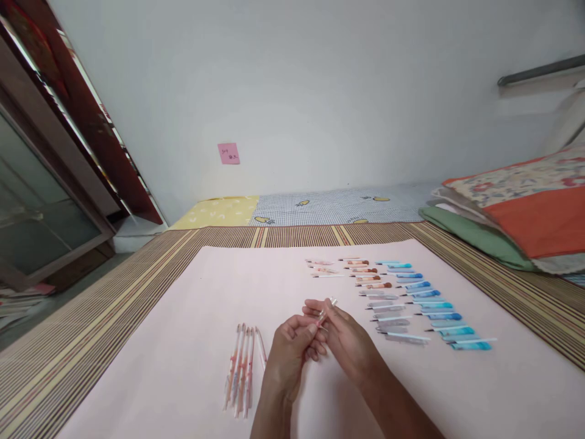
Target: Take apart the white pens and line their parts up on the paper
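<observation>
My left hand [290, 347] and my right hand [351, 342] meet over the pale sheet [183, 341]. Between their fingers is a slim clear-and-pink pen [323, 315], tilted, its whitish end poking out above my right fingertips. Left thumb and forefinger pinch its lower part; the right fingers close round the upper part and hide some of it. Left of my hands lie several pink pens [241, 369] side by side, with one pen [261, 347] slightly apart. Beyond my right hand, pen parts lie in rows: blue barrels [429, 294], grey barrels [388, 312], brown-ended barrels [375, 285] and pink barrels [323, 270], with thin refills beside them.
The sheet rests on a striped mat [150, 268]. Folded bedding [525, 213] is stacked at the right. A checked cloth [320, 207] and a yellow cloth [219, 212] run along the wall, which carries a pink note [228, 153]. A glass-fronted cabinet [41, 195] stands at the left.
</observation>
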Motion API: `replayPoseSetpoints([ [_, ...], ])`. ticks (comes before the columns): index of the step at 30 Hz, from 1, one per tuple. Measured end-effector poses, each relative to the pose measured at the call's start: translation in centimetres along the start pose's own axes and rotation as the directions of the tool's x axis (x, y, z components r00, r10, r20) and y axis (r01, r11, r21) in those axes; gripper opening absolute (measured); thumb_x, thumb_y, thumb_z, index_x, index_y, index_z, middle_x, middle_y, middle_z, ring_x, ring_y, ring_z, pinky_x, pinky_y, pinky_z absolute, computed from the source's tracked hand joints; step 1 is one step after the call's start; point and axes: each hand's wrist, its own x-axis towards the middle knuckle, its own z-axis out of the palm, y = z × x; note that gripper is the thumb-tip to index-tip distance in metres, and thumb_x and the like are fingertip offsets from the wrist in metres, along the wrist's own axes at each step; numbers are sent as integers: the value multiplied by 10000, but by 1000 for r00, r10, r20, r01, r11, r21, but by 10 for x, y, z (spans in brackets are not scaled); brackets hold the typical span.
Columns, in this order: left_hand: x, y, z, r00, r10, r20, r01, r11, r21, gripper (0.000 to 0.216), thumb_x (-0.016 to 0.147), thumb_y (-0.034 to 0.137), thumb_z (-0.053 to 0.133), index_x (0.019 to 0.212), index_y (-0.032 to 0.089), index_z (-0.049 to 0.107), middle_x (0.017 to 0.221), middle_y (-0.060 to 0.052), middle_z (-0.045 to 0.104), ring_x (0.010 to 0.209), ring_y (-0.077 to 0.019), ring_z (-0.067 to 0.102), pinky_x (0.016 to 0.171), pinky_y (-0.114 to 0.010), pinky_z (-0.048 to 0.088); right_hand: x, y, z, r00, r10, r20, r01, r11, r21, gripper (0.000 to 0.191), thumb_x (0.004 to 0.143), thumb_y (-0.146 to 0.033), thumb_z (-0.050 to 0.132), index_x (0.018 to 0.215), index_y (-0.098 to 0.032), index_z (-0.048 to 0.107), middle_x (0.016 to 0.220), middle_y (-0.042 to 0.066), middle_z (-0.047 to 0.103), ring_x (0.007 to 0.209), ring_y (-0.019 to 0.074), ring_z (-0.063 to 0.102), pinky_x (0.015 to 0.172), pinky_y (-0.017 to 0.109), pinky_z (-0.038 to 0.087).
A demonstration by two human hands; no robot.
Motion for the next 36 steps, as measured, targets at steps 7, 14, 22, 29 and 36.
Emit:
replayPoseSetpoints([
  [7, 0, 8, -7, 989, 102, -109, -102, 995, 10, 352, 643, 299, 900, 888, 119, 723, 685, -45, 715, 575, -113, 624, 570, -213, 465, 3, -15, -17, 986, -163, -26, 152, 960, -234, 418, 824, -574, 722, 1008, -203, 779, 878, 51, 673, 713, 142, 569, 636, 267, 455],
  [14, -10, 21, 0, 982, 139, -125, -139, 990, 8, 293, 726, 345, 853, 866, 123, 722, 750, -70, 730, 592, -113, 622, 575, -218, 474, -10, -35, -8, 986, -168, 18, 167, 960, -225, 399, 761, -515, 803, 975, -182, 755, 753, 34, 673, 660, 145, 598, 635, 281, 501],
  [22, -22, 37, 7, 987, 151, -59, -149, 988, 34, 299, 807, 407, 780, 835, 116, 720, 769, -91, 724, 571, -107, 595, 537, -209, 433, -21, -52, 3, 968, -248, -30, 234, 943, -238, 379, 687, -462, 866, 884, -171, 724, 625, 27, 686, 586, 160, 642, 584, 290, 552],
  [29, -27, 44, 13, 983, 175, -60, -172, 984, 56, 281, 765, 379, 815, 863, 123, 750, 750, -84, 718, 566, -122, 601, 528, -222, 442, -32, -61, 12, 922, -375, -98, 321, 880, -351, 359, 711, -476, 839, 878, -174, 741, 623, 22, 671, 583, 172, 637, 596, 327, 567],
  [36, -28, 45, 16, 981, 179, -75, -176, 983, 40, 285, 721, 367, 847, 834, 127, 741, 704, -71, 715, 541, -125, 612, 509, -221, 435, -34, -61, 11, 892, -436, -121, 368, 854, -369, 305, 723, -440, 841, 881, -193, 754, 640, 19, 689, 622, 173, 665, 660, 317, 581],
])
